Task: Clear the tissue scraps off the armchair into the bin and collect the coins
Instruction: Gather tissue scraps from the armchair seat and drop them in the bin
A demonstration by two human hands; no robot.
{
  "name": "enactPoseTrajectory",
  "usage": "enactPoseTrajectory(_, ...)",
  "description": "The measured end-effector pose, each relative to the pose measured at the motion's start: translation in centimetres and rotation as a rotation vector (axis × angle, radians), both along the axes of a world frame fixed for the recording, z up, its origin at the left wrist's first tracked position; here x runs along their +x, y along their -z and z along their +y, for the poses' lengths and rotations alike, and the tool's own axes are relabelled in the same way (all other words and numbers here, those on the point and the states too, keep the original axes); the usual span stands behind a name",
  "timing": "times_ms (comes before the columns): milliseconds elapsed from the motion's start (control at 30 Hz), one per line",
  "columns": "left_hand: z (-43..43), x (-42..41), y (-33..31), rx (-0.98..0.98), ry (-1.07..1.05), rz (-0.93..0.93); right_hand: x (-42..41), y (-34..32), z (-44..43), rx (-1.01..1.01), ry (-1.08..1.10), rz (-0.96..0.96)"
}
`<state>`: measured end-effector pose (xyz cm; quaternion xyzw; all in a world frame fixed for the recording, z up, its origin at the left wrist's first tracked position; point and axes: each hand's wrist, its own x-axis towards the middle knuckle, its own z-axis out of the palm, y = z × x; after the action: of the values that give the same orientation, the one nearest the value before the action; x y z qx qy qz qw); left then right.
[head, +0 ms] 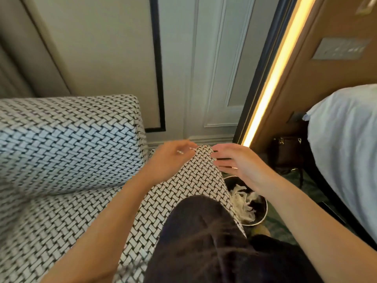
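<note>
Hands: two are seen, the left hand (173, 155) and right hand (237, 163), both at the far end of the armchair (67, 135) arm, fingers spread, nothing clamped.
Bin: one bin (258, 218) is seen beside the armchair arm, below the right hand.
Tissue scraps: one white tangle of tissue scraps (243, 204) lies in the bin; pieces cannot be counted.
Coins: none can be made out.
Hidden: the bin's near side is covered by a dark-clothed leg (204, 242).

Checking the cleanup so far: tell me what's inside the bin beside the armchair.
The bin holds a heap of white tissue scraps. The armchair's arm and the right hand cover its near and upper parts, so any coins or other contents there cannot be seen.
</note>
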<state>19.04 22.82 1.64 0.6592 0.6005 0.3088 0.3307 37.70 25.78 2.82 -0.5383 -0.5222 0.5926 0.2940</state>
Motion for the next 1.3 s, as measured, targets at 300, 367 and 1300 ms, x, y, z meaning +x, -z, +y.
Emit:
enactPoseTrajectory(300, -13.0, -12.5, 2.3, 0.017, -0.306, -0.067, -12.3, 0.4, -8.1, 0.069, -0.364, -0.030)
enactPoseTrajectory(367, -15.3, -14.3, 3.8, -0.007, -0.374, -0.077, -14.0, 1.9, -9.6, 0.051, -0.402, -0.025)
enactPoseTrajectory(1300, -30.6, -14.1, 14.5, -0.198, -0.724, 0.062, -18.8, 15.8, -19.0, 0.790, -1.046, -0.503)
